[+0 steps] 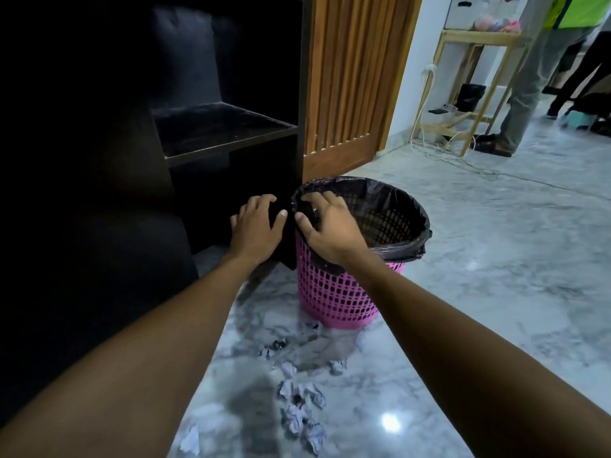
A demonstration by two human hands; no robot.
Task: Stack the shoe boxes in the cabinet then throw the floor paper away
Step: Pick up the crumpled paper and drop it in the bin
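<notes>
Over on the left stands the black cabinet point(231, 127), open-fronted, with one shelf across it. The compartment above the shelf holds a dark bulky shape at the back, too dim for me to name. The lower compartment is in shadow and I cannot tell what is in it.

At the cabinet's lower right corner the left hand point(256, 228) curls its fingers over the top of a dark object point(288, 249), with the thumb on the near side. I cannot make out what that object is. It hangs just beside the bin.

The right hand point(330, 226) is close by, nearly touching the left, and is clamped on the near rim of the pink basket point(337, 292). Its fingers are hooked inside and its thumb is outside. A black liner point(396, 206) is folded over the rim, and the lattice shows through its far wall. From here I cannot see what lies at the bottom.

The crumpled paper point(299, 404) is on the marble floor point(496, 292), scattered in front of the basket between the two forearms. None of it is in either hand.

Further right is a slatted wooden door point(347, 77). Past it a pale wooden rack point(443, 71) carries a white box point(463, 11), and any print on the box is too small to read. A person in grey trousers point(529, 94) stands beside the rack.
</notes>
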